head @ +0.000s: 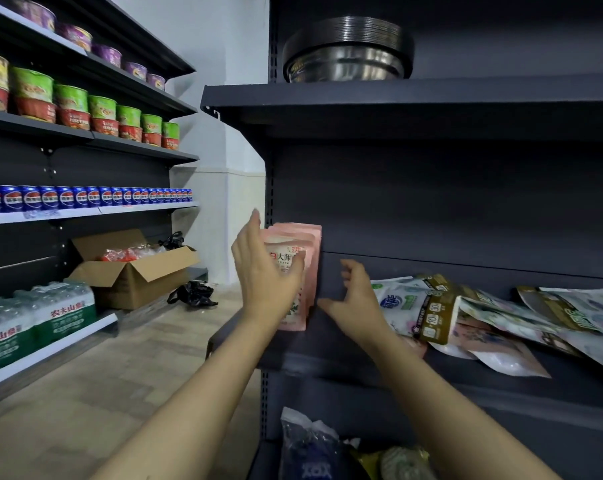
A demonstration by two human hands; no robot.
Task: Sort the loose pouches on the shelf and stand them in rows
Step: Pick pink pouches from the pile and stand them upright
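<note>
Several pink pouches [307, 251] stand upright in a row at the left end of the dark shelf [345, 362]. My left hand [263, 271] is in front of the foremost pink pouch, thumb across its face, fingers spread; whether it grips the pouch I cannot tell. My right hand [357, 299] hovers over the bare shelf just right of the row, fingers apart, holding nothing. To the right lies a loose heap of pouches [501, 317], white, green, gold and pink, lying flat and overlapping.
Stacked steel bowls [348, 50] sit on the shelf above. Bagged goods [321, 448] lie on the shelf below. To the left stand shelves of cup noodles [71, 105], blue cans [85, 197], water packs [37, 320] and an open cardboard box [134, 271] on the floor.
</note>
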